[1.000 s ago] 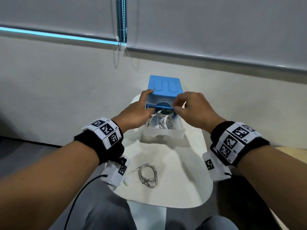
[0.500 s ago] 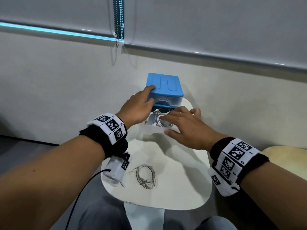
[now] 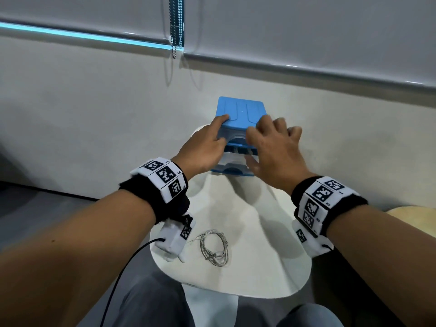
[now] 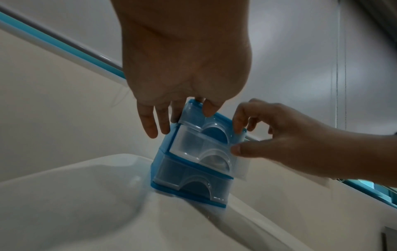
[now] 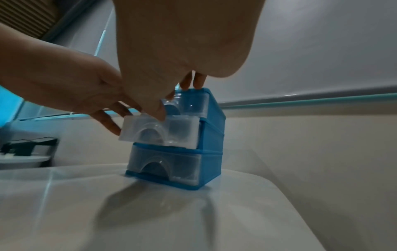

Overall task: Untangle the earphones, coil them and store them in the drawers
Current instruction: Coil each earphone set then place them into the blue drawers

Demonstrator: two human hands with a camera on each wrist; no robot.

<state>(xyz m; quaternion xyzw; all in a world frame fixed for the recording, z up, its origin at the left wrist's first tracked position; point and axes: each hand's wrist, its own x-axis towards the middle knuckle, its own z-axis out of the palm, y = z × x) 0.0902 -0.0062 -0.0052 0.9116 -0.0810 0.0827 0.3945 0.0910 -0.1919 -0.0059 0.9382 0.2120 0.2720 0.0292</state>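
One blue drawer unit [image 3: 240, 112] stands at the far end of the white table [image 3: 278, 267], with three clear drawers stacked in it. The top and bottom drawers sit flush; the middle drawer [image 4: 201, 147] sticks out a little. Two hands are on the unit. The left hand [image 3: 203, 149] rests with straight fingers on the top and left side, nothing clamped. The right hand [image 3: 273, 149] has fingers bent over the top front edge and its thumb [image 4: 244, 150] pressing the middle drawer's front, so thumb and fingers are apart and grip nothing. One coil of white earphones [image 3: 214, 246] lies loose on the near left of the table, well apart from the drawers and clear of both hands. Whatever is inside the middle drawer cannot be made out. One beaded blind chain [image 3: 175, 27] hangs on the wall behind.
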